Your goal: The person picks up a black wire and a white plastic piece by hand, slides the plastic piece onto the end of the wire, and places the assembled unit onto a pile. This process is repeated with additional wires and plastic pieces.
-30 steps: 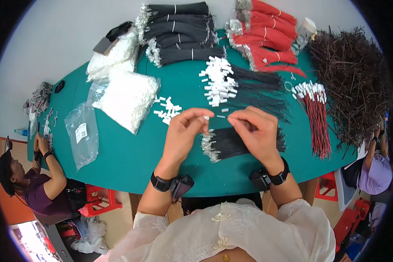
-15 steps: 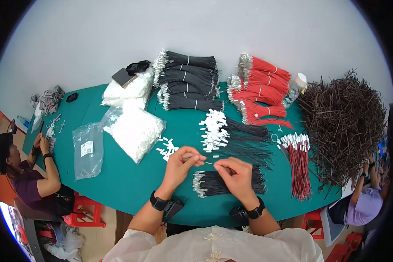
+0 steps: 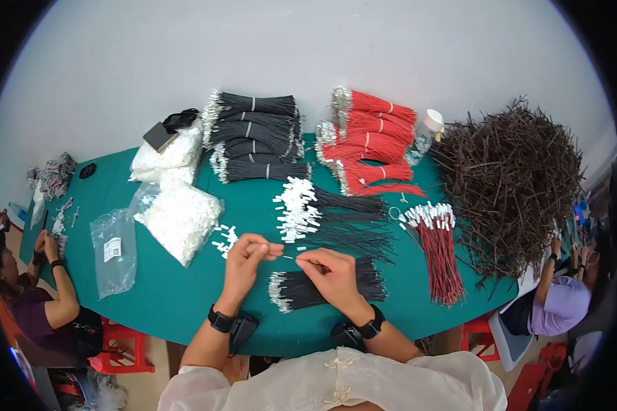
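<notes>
My right hand (image 3: 332, 276) is closed in a pinch on a thin wire; its pale tip (image 3: 288, 257) points toward my left hand. My left hand (image 3: 243, 268) faces it, thumb and forefinger pressed together, and what lies between them is too small to make out. Below the hands is a bundle of black wires (image 3: 315, 284) with silver ends at its left. Just beyond lie black wires carrying white plugs (image 3: 297, 209). One loose white plug (image 3: 301, 248) rests near my fingertips, and several more loose plugs (image 3: 225, 241) lie beside my left hand.
Bags of white plugs (image 3: 178, 222) and a flat clear bag (image 3: 113, 253) lie left. Behind are tied black bundles (image 3: 253, 130), red bundles (image 3: 373, 140) and a bottle (image 3: 425, 137). Dark red plugged wires (image 3: 437, 264) and a brown wire heap (image 3: 514, 192) are right. People sit at both sides.
The whole view has shifted, so the table and its things sit further left in the picture. My hands keep nearly the same pinched pose, close together over the black wires.
</notes>
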